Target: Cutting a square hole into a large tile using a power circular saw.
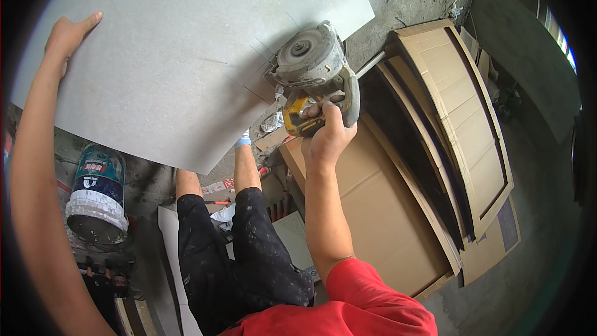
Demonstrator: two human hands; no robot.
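Note:
A large pale grey slab [161,43] fills the upper left, with thin dark lines marked on it near the tool. My left hand [67,37] rests on the slab towards its left edge, one finger stretched out and the others partly hidden. My right hand [329,130] is closed round the yellow-and-black handle of a dusty handheld circular saw [314,59]. The saw's round side faces up, over or just beside the slab's right part; contact with the surface cannot be made out.
Flattened cardboard boxes [454,112] lean in a stack on the right, above a broad cardboard sheet [379,211]. A paint-smeared bucket [96,205] lies below the slab at left. Between my legs and the cardboard are red-handled tools [264,171] and a pale sheet [292,236].

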